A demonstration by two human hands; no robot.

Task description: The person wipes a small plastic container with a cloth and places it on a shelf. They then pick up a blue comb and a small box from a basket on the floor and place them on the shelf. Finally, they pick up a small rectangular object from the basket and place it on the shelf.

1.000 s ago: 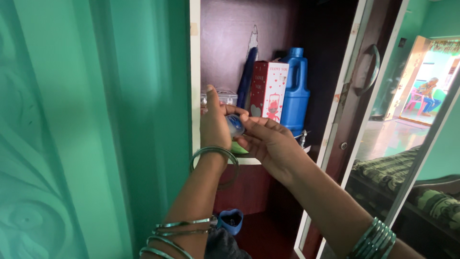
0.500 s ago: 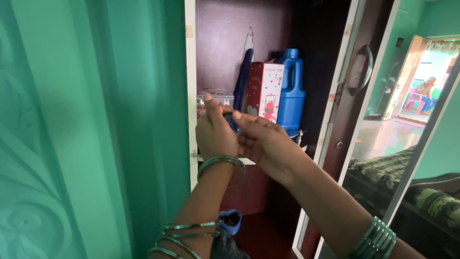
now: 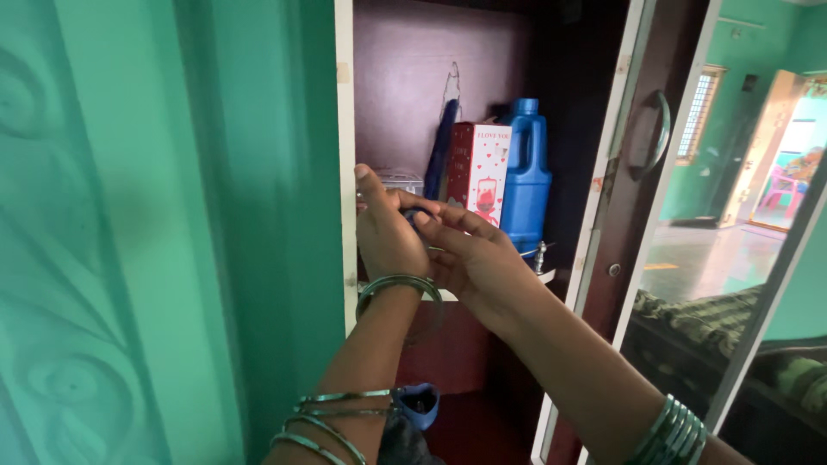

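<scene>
Up front, the open cupboard [image 3: 405, 95] keeps a blue jug [image 3: 526, 176] and a red-and-white carton [image 3: 481, 172] upright on its shelf [image 3: 544, 274]. Before them, left hand [image 3: 388, 228] and right hand [image 3: 474, 258] meet, each grip closed around a small blue object [image 3: 417, 215], pinched between fingertips, mostly hidden.

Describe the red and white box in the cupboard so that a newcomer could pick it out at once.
Look into the open cupboard, at the shelf behind the hands. The box stands upright against the left side of the blue jug. Alone there it is red and white, strewn with small hearts.
</scene>
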